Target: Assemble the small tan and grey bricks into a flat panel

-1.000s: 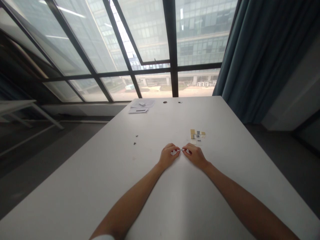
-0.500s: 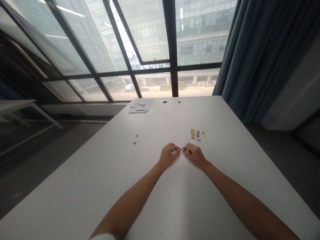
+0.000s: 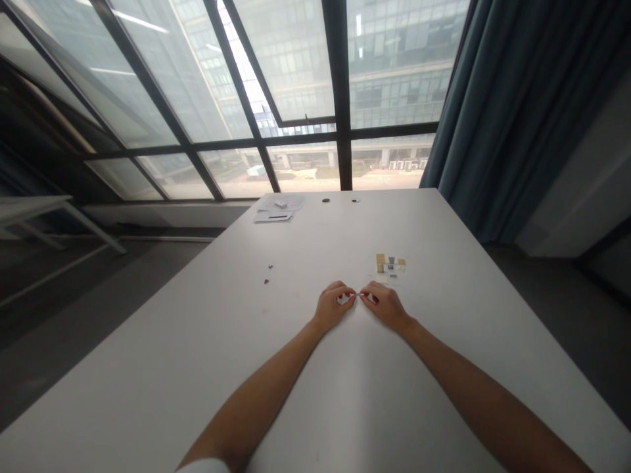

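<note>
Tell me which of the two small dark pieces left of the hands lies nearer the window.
The upper dark piece in view: it lies toward the window, while the lower dark piece sits closer to the person.

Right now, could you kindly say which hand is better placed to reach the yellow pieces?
Probably the right hand: the yellow pieces lie just beyond it; the left hand is farther away. Both pinch a small pale item.

A white sleeve [image 3: 204, 466] is worn on the left arm, its smooth edge curving around the limb; too little shows to tell the fabric. Beyond the sleeve, the left forearm [image 3: 269, 378] and left hand [image 3: 334, 305] are bare. Across from the sleeve, the right forearm [image 3: 468, 378], tapering toward the wrist, and right hand [image 3: 387, 306] are bare too.
</note>
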{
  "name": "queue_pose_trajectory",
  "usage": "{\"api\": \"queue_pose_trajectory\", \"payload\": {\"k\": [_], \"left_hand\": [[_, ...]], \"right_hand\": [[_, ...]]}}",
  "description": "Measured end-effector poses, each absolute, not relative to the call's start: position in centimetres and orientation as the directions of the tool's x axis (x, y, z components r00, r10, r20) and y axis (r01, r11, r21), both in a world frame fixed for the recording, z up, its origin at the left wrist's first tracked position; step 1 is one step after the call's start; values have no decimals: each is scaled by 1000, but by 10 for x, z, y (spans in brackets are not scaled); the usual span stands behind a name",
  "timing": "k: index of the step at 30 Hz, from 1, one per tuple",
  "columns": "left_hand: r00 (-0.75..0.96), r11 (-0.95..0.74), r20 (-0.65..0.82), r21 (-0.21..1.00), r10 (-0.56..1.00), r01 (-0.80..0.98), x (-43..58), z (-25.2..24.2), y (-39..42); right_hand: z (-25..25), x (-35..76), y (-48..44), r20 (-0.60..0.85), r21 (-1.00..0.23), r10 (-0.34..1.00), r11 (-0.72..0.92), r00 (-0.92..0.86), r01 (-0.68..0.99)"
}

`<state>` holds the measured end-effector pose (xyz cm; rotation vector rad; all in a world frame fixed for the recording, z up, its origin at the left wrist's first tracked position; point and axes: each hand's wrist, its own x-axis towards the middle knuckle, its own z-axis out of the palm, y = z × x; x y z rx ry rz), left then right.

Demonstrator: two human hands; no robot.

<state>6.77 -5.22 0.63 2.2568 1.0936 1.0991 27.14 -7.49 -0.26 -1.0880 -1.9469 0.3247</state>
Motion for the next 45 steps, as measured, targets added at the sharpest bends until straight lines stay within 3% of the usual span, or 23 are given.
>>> {"api": "queue_pose_trajectory", "payload": {"k": [29,39,45], "left_hand": [[375,-622,496,630,783,465,66,2,-50],[369,-604,479,639,797,476,66,3,-49],[369,-613,490,629,790,478,66,4,-50]], "right_hand": [[-4,271,-74,563,-574,794,575,-229,583],[31,329,-50,517,-666,848,313,116,677],[26,363,-43,394,-614,906,137,152,777]]}}
